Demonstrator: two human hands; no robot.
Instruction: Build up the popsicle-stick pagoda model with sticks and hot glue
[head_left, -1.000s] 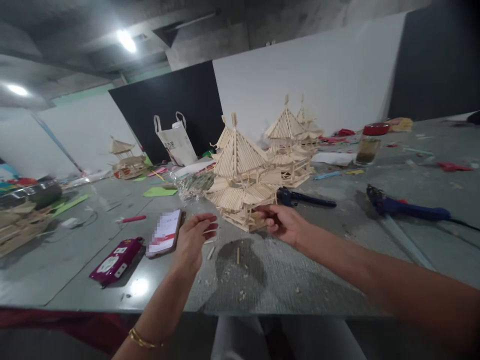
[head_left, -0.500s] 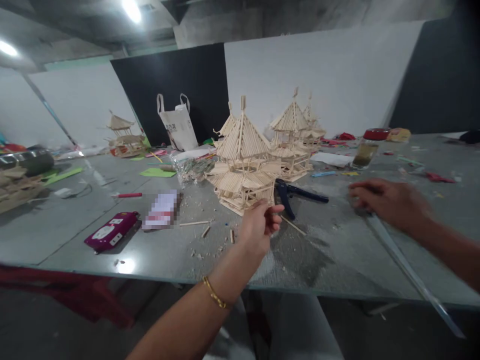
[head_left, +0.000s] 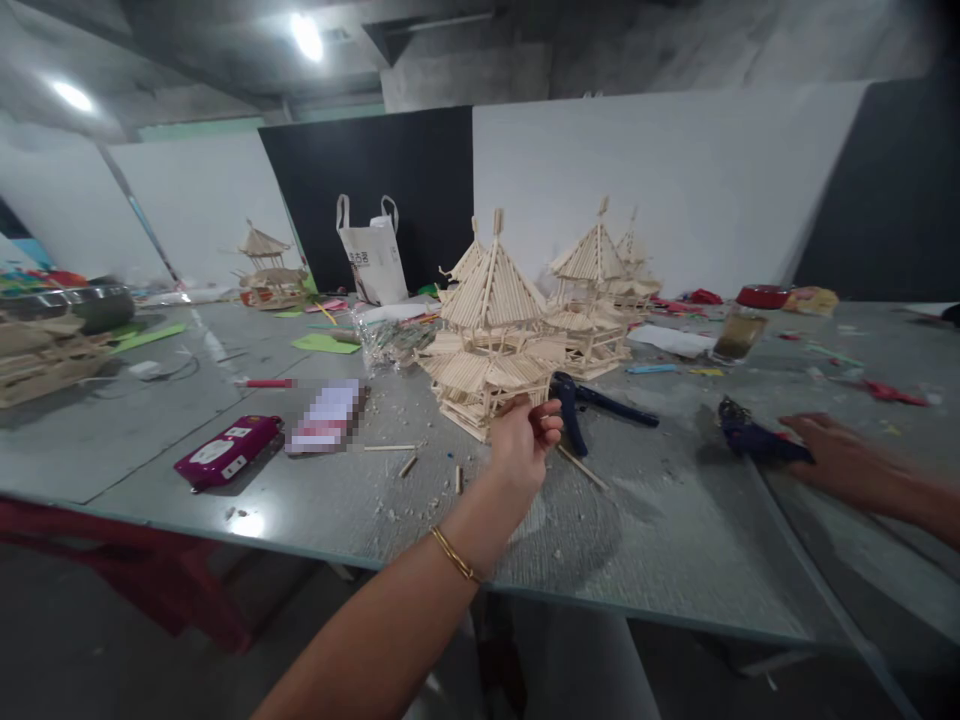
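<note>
In front of me stands a pavilion model built of thin wooden sticks, with a pointed roof and a wider lower tier. My left hand is at its lower front edge, fingers curled in. Whether it grips the base or a small piece is hidden. Just right of the model, dark blue cutter-like pliers lie with handles spread. Over the table's right side, my right hand is closed around a dark blue tool, blurred by motion, its dark tip pointing left. Loose short sticks lie near my left wrist.
A purple power strip and a pixelated phone-like object lie at left. Behind are more stick pavilions, a white bag and a red-lidded jar. The table's front edge runs close to me.
My right hand has moved right and slightly down, and the dark blue tool now shows in it. My left hand stays at the model. The whole view has shifted slightly.
</note>
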